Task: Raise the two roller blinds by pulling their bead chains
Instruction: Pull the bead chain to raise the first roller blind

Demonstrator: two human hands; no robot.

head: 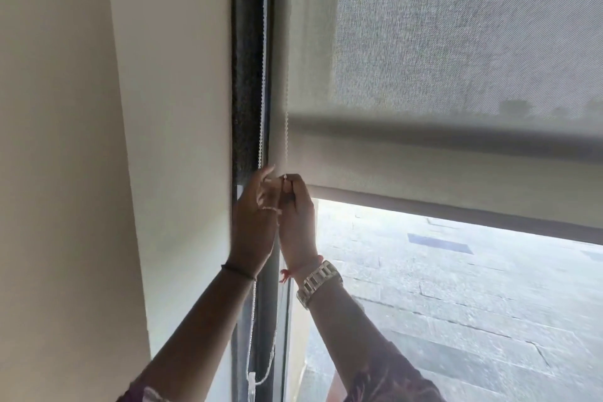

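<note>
Cream-painted wall [81, 140] fills the left side, meeting a dark vertical window frame [248, 75]. Right of the frame hang two fabric layers: a grey translucent mesh roller blind [473, 26] above and behind, and a beige opaque roller blind [424, 170] whose bottom bar sits partway up the glass, with pale stone paving [456, 303] visible below it.

Two strands of white bead chain [263, 75] run down along the frame. The left hand [256, 225] is closed loosely around the left strand, fingers curled. The right hand [298, 219] pinches the right strand at its upper end between thumb and fingertips. Both hands are just beside each other, level with the beige blind's lower edge. The right wrist carries a gold metal link watch [318, 284] and a red thread; the left wrist carries a thin dark band [238, 272].
</note>
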